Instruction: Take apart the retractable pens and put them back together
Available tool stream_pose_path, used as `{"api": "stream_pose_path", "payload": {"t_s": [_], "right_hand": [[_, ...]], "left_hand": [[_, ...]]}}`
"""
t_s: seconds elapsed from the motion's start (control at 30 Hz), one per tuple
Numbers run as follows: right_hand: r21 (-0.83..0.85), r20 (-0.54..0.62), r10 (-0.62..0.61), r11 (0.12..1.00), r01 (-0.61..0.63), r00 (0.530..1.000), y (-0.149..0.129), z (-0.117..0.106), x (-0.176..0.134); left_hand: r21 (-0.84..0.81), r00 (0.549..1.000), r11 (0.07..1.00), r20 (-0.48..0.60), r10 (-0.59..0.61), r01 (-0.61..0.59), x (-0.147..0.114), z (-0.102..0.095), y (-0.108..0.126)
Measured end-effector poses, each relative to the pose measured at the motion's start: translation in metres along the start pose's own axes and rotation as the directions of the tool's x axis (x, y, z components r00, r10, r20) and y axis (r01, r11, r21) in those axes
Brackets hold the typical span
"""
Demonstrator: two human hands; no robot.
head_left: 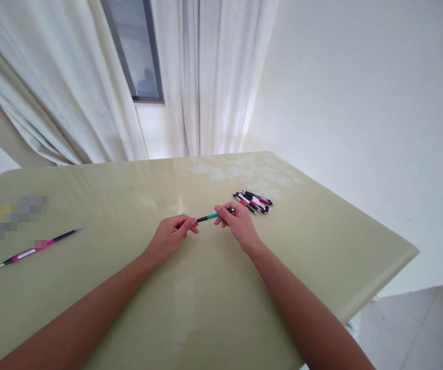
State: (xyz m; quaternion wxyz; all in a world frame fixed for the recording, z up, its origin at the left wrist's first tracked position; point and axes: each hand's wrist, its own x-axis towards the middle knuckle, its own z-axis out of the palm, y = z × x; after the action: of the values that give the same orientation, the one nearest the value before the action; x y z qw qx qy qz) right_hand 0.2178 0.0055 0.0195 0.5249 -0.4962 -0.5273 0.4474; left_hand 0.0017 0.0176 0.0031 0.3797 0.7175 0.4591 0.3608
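Observation:
Above the middle of the table, a teal and black pen [208, 217] is stretched between my two hands, lying nearly level. My left hand [174, 231] pinches its black end, with thumb and fingertips closed. The other end sits between the thumb and fingers of my right hand [236, 222], and a bit of its black end shows past the thumb. Just beyond my right hand lies a pile of several pens [257, 202] in pink, white, black and teal. To the left of my left hand, a single pink and black pen [61, 237] rests on the table.
The pale green glossy table [221, 298] spans the view, its right corner near the white wall [371, 128]. A blurred-out item [9, 216] lies at the far left. Light curtains [213, 77] and a dark-framed window [138, 46] stand behind the table.

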Motion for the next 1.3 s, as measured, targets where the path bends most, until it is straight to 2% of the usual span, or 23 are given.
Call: {"api": "stream_pose_path", "payload": {"t_s": [0.17, 0.3, 0.47, 0.53, 0.6, 0.67, 0.73, 0.77, 0.83, 0.93, 0.97, 1.03, 1.1, 1.17, 1.23, 1.3], "right_hand": [[-0.009, 0.134, 0.028, 1.000, -0.027, 0.991, -0.001, 0.001, -0.002], [-0.086, 0.095, -0.026, 0.996, 0.035, 0.995, -0.003, -0.003, -0.002], [-0.048, 0.192, -0.012, 0.999, 0.021, 0.981, -0.002, -0.002, -0.003], [-0.026, 0.163, -0.045, 0.998, 0.050, 0.986, -0.001, -0.008, 0.002], [-0.024, 0.071, -0.090, 0.995, 0.092, 0.993, -0.001, -0.022, 0.010], [-0.072, -0.097, -0.141, 0.988, 0.134, 0.985, 0.002, -0.046, 0.020], [-0.181, -0.301, -0.209, 0.970, 0.159, 0.930, 0.007, -0.075, 0.030], [-0.279, -0.359, -0.256, 0.947, 0.158, 0.898, 0.010, -0.089, 0.034], [-0.438, -0.421, -0.302, 0.893, 0.100, 0.855, 0.020, -0.113, 0.040], [-0.509, -0.450, -0.265, 0.861, -0.001, 0.852, 0.035, -0.131, 0.047], [-0.522, -0.452, -0.242, 0.852, -0.034, 0.858, 0.039, -0.133, 0.048], [-0.566, -0.454, -0.201, 0.818, -0.107, 0.868, 0.046, -0.133, 0.050], [-0.624, -0.458, -0.185, 0.764, -0.166, 0.870, 0.050, -0.133, 0.052], [-0.677, -0.452, -0.190, 0.709, -0.197, 0.872, 0.052, -0.134, 0.053], [-0.708, -0.447, -0.216, 0.679, -0.196, 0.868, 0.051, -0.134, 0.053], [-0.726, -0.458, -0.273, 0.663, -0.179, 0.846, 0.043, -0.128, 0.051]], "left_hand": [[0.046, 1.000, 0.999, 0.006, 0.009, -0.010, -0.001, 0.000, -0.003], [0.053, 0.999, 0.998, -0.023, 0.036, -0.035, -0.002, -0.001, -0.001], [0.070, 0.997, 0.997, -0.074, 0.037, -0.032, -0.004, -0.001, 0.003], [0.087, 0.999, 0.996, -0.048, 0.019, -0.015, -0.002, -0.002, 0.006], [0.124, 1.000, 0.992, -0.010, 0.004, -0.002, 0.005, -0.010, 0.010], [0.204, 1.000, 0.979, 0.027, 0.002, -0.008, 0.014, -0.031, 0.009], [0.349, 0.994, 0.936, 0.110, 0.000, -0.039, 0.022, -0.070, -0.002], [0.426, 0.988, 0.904, 0.155, -0.024, -0.045, 0.025, -0.095, -0.012], [0.570, 0.989, 0.820, 0.090, -0.118, 0.046, 0.027, -0.152, -0.039], [0.757, 0.963, 0.615, -0.067, -0.263, 0.220, 0.019, -0.227, -0.085], [0.789, 0.949, 0.562, -0.084, -0.303, 0.250, 0.015, -0.243, -0.098], [0.803, 0.934, 0.564, 0.029, -0.357, 0.191, 0.006, -0.260, -0.111], [0.783, 0.903, 0.588, 0.082, -0.421, 0.203, 0.000, -0.259, -0.110], [0.736, 0.893, 0.618, 0.044, -0.448, 0.274, -0.001, -0.247, -0.097], [0.695, 0.908, 0.666, 0.045, -0.416, 0.270, 0.004, -0.231, -0.076], [0.530, 0.956, 0.822, 0.067, -0.285, 0.208, 0.011, -0.211, -0.051]]}}
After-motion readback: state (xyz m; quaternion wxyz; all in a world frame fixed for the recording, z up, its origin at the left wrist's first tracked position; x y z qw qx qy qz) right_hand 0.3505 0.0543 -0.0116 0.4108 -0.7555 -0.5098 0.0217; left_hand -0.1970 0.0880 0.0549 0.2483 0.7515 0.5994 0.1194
